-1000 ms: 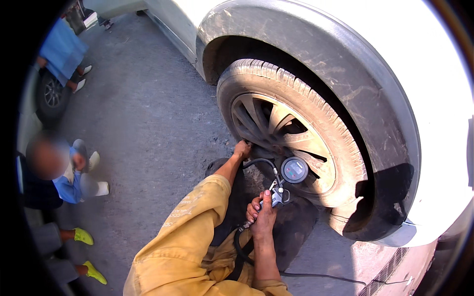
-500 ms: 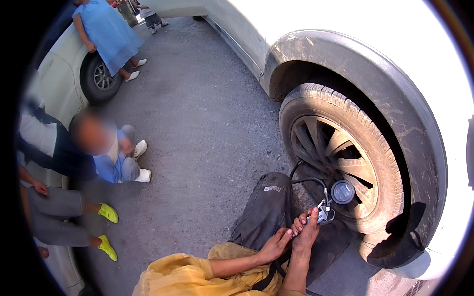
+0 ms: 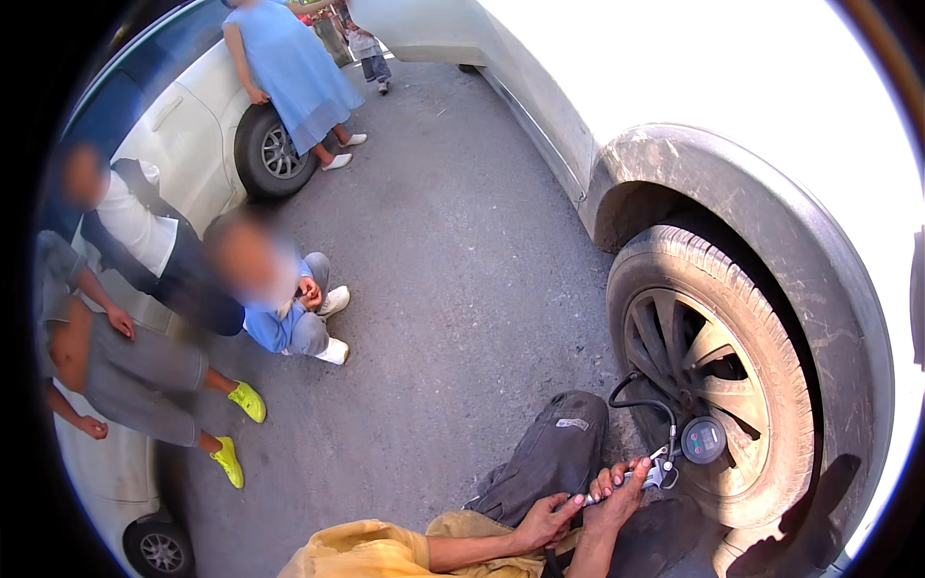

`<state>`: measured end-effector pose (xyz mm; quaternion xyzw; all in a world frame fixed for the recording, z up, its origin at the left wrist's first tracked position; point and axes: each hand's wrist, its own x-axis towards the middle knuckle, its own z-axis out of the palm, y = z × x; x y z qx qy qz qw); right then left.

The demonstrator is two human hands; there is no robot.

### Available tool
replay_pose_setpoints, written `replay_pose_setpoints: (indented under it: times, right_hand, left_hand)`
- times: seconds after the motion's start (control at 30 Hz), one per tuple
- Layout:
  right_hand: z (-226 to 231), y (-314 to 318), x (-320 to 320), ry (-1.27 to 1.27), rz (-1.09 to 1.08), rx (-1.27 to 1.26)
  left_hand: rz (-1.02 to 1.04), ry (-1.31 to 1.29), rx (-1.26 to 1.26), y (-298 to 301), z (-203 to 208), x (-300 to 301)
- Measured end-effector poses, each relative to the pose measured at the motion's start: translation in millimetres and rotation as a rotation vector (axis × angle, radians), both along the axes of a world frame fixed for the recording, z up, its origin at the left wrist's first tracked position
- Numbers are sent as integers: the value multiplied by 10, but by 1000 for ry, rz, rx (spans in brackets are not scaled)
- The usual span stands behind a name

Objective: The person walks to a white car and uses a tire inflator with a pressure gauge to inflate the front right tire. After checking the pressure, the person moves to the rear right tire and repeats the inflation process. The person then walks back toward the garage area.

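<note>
Now left hand point(image 3: 544, 525), gone from alloy wheel point(image 3: 734, 393), pinches tail of tyre inflator point(image 3: 656, 477); right hand point(image 3: 615, 499) curls fingers round grip. Hose point(image 3: 669, 414) reaches wheel unheld

Lower right, a round black gauge point(image 3: 703, 440) sits before a grey spoked metal wheel point(image 3: 732, 393), right of the bare right hand point(image 3: 617, 496); a white car point(image 3: 178, 130) stands upper left.

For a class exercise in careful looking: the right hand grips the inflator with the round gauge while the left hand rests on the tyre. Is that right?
No: the left hand isn't on the tyre. The head view shows it at the inflator, beside the right hand.
</note>
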<state>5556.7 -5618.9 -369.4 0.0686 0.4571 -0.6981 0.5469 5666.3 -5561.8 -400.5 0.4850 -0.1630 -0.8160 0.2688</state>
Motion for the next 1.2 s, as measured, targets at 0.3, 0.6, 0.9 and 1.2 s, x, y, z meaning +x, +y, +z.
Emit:
replay_pose_setpoints:
  times: [0.3,0.6,0.9,1.2]
  right_hand:
    - [-50,9,45,-65,-3,-108]
    - [-95,-105,-85,14,2,-135]
    - [81,39,-311,-4,-35,-239]
    - [12,-96,-278,-88,-99,-102]
  left_hand:
    - [53,-211,-254,-85,-36,-14]
    - [-87,117,106,-296,166,59]
    - [-208,268,78,-286,201,-3]
    - [-182,368,152,-344,129,33]
